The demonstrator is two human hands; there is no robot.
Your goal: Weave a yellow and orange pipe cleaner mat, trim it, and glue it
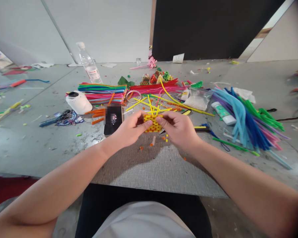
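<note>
Between my two hands is a small woven block of yellow and orange strips (152, 127), with several loose yellow ends sticking up from its top. My left hand (134, 127) pinches its left side, thumb on the near face. On its right side my right hand (177, 127) does the same, thumb pressed to the front. The fingers behind the block are hidden. Close by my left hand lies a phone (113, 122). A cutter with a yellow and black handle (201, 128) shows just beyond my right hand. Orange and yellow scraps (164, 138) are scattered below the block.
Bundles of coloured strips (101, 88) lie across the back. To the left stand a white roll (79, 102), a plastic bottle (90, 66) and blue-handled pliers (56, 119). Blue and purple strips (245, 115) and a green-and-white tube (223, 113) lie at the right.
</note>
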